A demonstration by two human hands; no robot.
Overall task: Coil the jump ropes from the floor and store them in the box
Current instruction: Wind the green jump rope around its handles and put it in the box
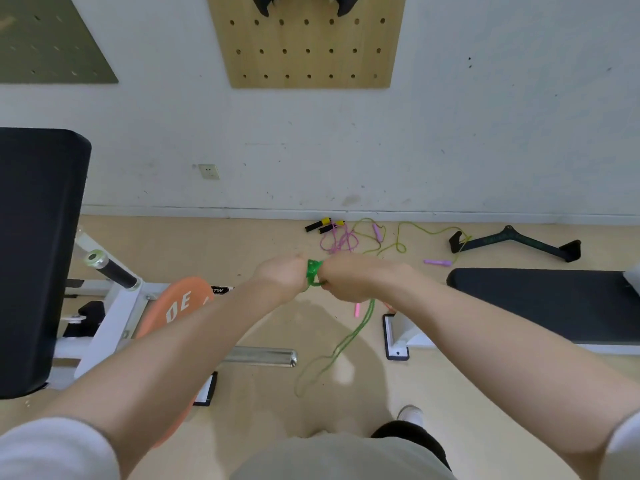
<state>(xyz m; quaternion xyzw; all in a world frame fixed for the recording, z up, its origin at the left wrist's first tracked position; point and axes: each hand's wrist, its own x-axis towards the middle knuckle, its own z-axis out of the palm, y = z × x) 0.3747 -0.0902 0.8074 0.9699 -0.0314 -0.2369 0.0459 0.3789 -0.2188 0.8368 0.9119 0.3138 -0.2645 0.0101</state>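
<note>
A thin, translucent green plastic jump rope point(314, 273) is held bunched in small loops between the two hands, raised over the floor. The left hand point(282, 277) and the right hand point(348, 278) are both curled tightly around the bundle, almost touching, and a doubled tail is left hanging down to the smooth beige floor point(433, 393). Open floor is bounded by a black padded bench point(540, 303) on the right and an orange weight plate point(180, 303) on the left. Against the white wall's base, a pink rope point(337, 240) and a yellow-green rope point(398, 237) lie tangled.
</note>
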